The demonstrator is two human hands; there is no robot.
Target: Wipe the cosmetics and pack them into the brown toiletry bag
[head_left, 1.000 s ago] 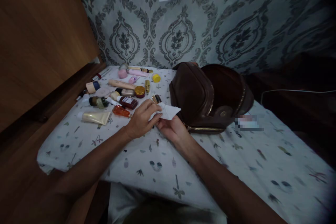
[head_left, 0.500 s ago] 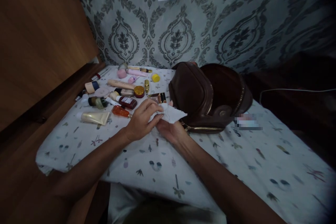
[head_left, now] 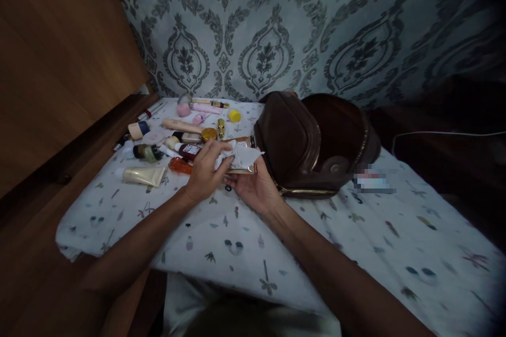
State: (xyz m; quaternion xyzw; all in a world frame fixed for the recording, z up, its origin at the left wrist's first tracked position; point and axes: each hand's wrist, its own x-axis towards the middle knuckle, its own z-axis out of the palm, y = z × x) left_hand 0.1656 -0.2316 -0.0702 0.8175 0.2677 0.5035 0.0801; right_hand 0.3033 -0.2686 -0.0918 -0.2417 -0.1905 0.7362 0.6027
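My left hand (head_left: 205, 171) is closed on a crumpled white wipe (head_left: 243, 155), its fingers pressing it against a shiny, gold-edged flat case (head_left: 251, 169). From the right, my right hand (head_left: 256, 187) grips this case, its palm turned up and thumb at the right end. The wipe covers much of the case, so its exact kind is hidden. Just left of my left hand lie a dark red bottle (head_left: 187, 150) and an orange container (head_left: 179, 165). Close to my right hand stands a brown leather bag (head_left: 288, 137), unzipped and gaping.
Several cosmetics spread over the left of the patterned cloth (head_left: 237, 242), among them a cream tube (head_left: 143, 176), a beige tube (head_left: 182, 126), a yellow lid (head_left: 234, 116) and a gold-lidded jar (head_left: 209, 134). A wooden cabinet (head_left: 67, 37) rises at left; a white cable (head_left: 446, 135) runs at right.
Both hands have shifted slightly, the left one to the left and the wipe with it. More of the shiny case now shows under the wipe. The bag has stayed put.
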